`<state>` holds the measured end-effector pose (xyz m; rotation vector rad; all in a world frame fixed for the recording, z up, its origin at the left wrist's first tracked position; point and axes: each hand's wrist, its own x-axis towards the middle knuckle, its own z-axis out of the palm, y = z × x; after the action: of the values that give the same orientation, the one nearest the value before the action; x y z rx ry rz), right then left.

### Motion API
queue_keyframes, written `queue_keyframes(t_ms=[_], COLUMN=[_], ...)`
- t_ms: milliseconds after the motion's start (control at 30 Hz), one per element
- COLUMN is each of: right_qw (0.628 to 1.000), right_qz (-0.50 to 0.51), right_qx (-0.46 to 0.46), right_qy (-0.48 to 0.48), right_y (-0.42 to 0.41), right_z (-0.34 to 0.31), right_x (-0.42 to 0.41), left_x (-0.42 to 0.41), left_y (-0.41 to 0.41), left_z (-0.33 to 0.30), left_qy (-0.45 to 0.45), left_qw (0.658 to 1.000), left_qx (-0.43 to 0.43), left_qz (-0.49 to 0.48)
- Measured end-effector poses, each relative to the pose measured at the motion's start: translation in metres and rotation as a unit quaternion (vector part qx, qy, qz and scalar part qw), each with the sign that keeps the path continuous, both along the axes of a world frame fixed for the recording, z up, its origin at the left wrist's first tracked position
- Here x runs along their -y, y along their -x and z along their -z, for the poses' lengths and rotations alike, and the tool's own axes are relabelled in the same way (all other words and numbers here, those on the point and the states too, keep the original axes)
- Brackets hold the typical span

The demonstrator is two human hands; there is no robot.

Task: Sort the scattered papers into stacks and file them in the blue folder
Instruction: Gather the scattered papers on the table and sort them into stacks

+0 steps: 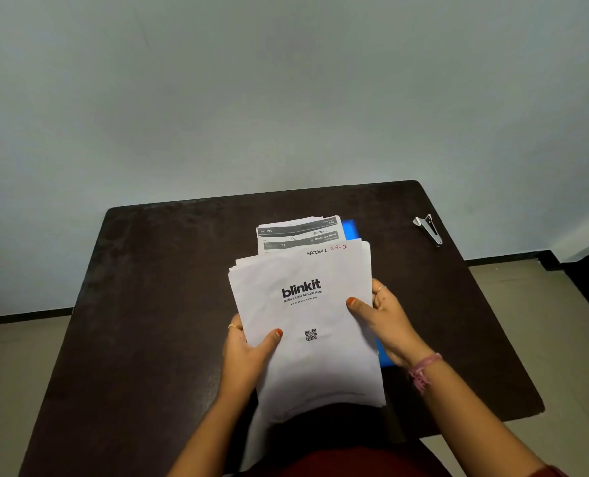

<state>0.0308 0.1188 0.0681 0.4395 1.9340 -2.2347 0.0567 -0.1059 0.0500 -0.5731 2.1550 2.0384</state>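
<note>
Now | paper stack (306, 339) white, "blinkit" sheet topmost | left hand (248, 349), right hand (386, 318) both gripping its sides

You work over a dark brown wooden table (155, 304). Beyond your hands, printed papers (296, 232) lie on a flat blue folder (349, 228); a small metal stapler (429, 229) sits well beyond your right hand.

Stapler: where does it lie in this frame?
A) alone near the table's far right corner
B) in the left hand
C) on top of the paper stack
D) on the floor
A: the stapler lies by itself on the dark table near its far right corner, well away from the paper stack that both hands, left and right, hold.
</note>
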Motion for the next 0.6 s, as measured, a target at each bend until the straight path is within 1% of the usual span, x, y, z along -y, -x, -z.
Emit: queue_keyframes(t_ms=[100, 233, 400, 500, 600], right_qw=[1.000, 0.998, 0.990, 0.985, 0.981], right_qz=[0.002, 0.006, 0.020, 0.025, 0.041], right_qx=[-0.024, -0.055, -0.128, -0.169, -0.188], right_qy=[-0.008, -0.036, -0.049, -0.039, -0.038], right_y=[0.000, -0.002, 0.009, 0.020, 0.033], right_z=[-0.009, -0.019, -0.044, -0.060, -0.067], right_x=[0.000, -0.003, -0.013, -0.016, -0.016], left_x=[-0.007, -0.024, -0.035, -0.036, -0.034], left_y=[0.001, 0.002, 0.010, 0.024, 0.041], left_z=[-0.007, -0.024, -0.054, -0.071, -0.079], left_qy=[0.025, 0.066, 0.089, 0.106, 0.124], left_qw=[0.999, 0.994, 0.984, 0.976, 0.970], left_qx=[-0.022, -0.083, -0.152, -0.191, -0.211], left_qz=[0.012, 0.005, -0.009, -0.004, 0.009])
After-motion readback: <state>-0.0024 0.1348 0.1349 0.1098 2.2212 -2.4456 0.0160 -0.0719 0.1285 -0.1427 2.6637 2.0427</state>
